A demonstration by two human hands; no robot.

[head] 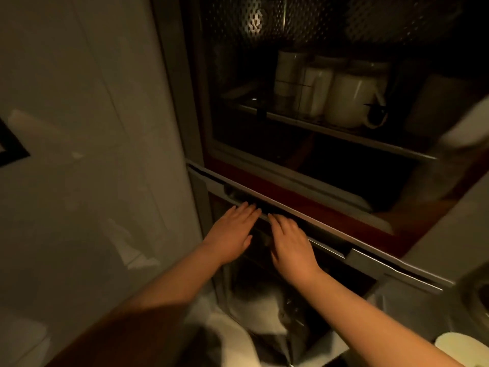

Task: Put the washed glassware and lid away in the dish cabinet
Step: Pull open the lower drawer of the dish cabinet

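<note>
A: Two hands, side by side, both laid flat against the cabinet [312, 144] front. The left hand [232, 231] has its fingers straight and close together, tips at the dark slot under the pale rail [304, 213].

B: And the right hand [288, 241]?

A: Same pose. Fingers stretched out, slightly spread, tips touching the edge just below that rail. Neither hand is curled round anything, and neither carries anything.

B: Where is the glassware, then?

A: Hard to say. The light is dim. Behind the upper glass door, on a shelf [341, 133], stand pale mugs [346, 102] crowded together, one with its handle turned right. Something that looks like clear glass stands left of them, but I cannot tell what it is.

B: A lid?

A: I cannot pick one out. Above the mugs hangs something perforated and metallic [254, 22], catching a glint.

B: What sits below the hands?

A: A lower compartment with white, crumpled-looking material [254, 311] behind its pane, blurred. To the left is a plain wall [87, 128]. At the bottom right corner a pale round rim [460, 345] shows, and at the right edge something white and blurred [468, 128].
</note>
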